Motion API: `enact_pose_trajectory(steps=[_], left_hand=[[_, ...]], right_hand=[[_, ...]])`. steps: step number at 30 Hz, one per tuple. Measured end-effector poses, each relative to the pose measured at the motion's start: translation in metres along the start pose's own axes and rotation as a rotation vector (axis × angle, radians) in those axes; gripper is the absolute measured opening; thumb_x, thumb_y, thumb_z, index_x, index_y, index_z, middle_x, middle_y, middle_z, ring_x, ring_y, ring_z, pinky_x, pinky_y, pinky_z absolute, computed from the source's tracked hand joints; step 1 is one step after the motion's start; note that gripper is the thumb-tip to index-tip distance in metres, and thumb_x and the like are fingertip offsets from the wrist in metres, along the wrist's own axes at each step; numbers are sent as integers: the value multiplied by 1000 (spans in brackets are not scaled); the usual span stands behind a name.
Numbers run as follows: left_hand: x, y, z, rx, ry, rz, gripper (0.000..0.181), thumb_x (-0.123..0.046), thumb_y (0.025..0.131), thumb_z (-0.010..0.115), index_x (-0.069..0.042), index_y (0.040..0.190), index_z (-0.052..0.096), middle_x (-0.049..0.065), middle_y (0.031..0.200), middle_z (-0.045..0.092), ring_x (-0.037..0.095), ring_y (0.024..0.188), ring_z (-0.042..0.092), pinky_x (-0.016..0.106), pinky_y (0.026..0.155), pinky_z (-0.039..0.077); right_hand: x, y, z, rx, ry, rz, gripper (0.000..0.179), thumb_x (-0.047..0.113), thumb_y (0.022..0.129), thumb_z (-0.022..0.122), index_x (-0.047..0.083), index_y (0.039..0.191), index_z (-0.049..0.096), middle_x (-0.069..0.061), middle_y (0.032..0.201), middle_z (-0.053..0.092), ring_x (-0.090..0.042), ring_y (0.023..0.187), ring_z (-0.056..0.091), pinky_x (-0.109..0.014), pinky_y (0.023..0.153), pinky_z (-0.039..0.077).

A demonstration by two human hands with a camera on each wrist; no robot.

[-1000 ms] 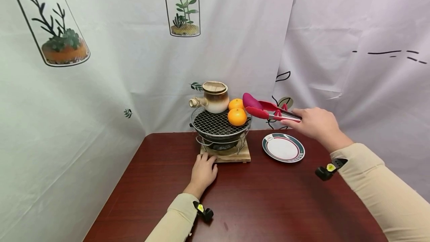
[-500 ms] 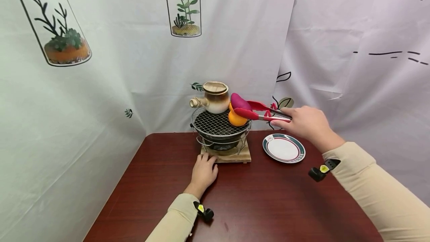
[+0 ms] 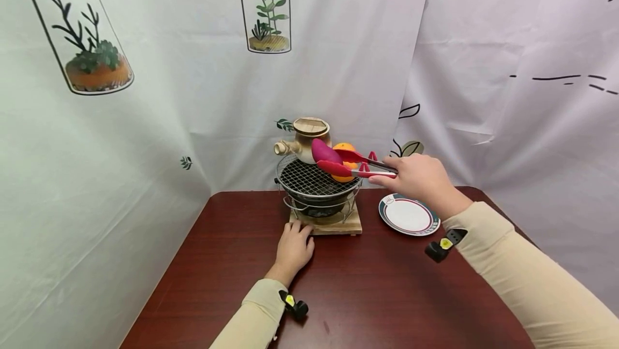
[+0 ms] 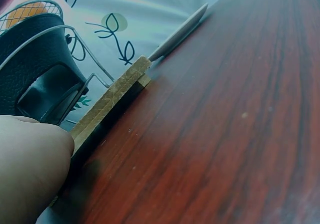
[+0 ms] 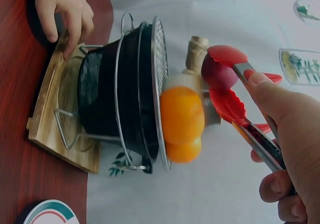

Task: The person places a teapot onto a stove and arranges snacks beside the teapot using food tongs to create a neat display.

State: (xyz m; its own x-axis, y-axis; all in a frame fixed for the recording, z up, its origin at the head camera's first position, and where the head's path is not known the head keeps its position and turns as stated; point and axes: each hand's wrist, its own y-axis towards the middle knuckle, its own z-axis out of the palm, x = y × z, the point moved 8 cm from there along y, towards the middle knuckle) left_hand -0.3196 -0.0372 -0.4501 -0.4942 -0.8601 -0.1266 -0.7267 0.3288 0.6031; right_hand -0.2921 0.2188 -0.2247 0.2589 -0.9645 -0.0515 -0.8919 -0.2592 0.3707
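Observation:
My right hand (image 3: pixel 418 179) grips red-tipped tongs (image 5: pixel 237 107). A purple sweet potato (image 3: pixel 325 152) is pinched between their heads, above the round wire grill rack (image 3: pixel 302 178) and in front of the clay pot (image 3: pixel 306 150). Two oranges (image 5: pixel 182 115) sit on the right side of the rack, partly hidden by the tongs in the head view. My left hand (image 3: pixel 294 247) holds the front edge of the wooden base (image 3: pixel 338 227) under the black stove (image 5: pixel 107 92), its thumb at the front and its fingers over the top.
A white plate (image 3: pixel 408 214) with a green rim lies on the dark red table (image 3: pixel 377 284), right of the stove. Wire legs (image 5: pixel 65 131) and side handles stick out round the stove. A printed curtain (image 3: pixel 232 96) hangs close behind the table.
My right hand has moved left with the tongs, carrying the sweet potato from right of the oranges, past them, to over the middle of the rack. My left hand has stayed put.

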Motion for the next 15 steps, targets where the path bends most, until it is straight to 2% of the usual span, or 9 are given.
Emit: enact_pose_trajectory(steps=[7, 15], left_hand=[[2, 0, 2, 50, 0, -29, 28, -19, 90, 71, -12, 117, 74, 13, 116, 62, 36, 102, 54, 45, 91, 49], [3, 0, 5, 85, -9, -50, 28, -20, 93, 68, -13, 119, 73, 13, 119, 61, 37, 107, 53, 46, 94, 48]], right_hand=[[15, 9, 8, 12, 8, -6, 67, 77, 86, 55, 25, 125, 70, -8, 79, 70, -31, 73, 64, -47, 50, 46], [27, 15, 12, 36, 27, 3, 67, 76, 86, 56, 24, 126, 71, -8, 89, 72, -32, 79, 65, -45, 50, 45]])
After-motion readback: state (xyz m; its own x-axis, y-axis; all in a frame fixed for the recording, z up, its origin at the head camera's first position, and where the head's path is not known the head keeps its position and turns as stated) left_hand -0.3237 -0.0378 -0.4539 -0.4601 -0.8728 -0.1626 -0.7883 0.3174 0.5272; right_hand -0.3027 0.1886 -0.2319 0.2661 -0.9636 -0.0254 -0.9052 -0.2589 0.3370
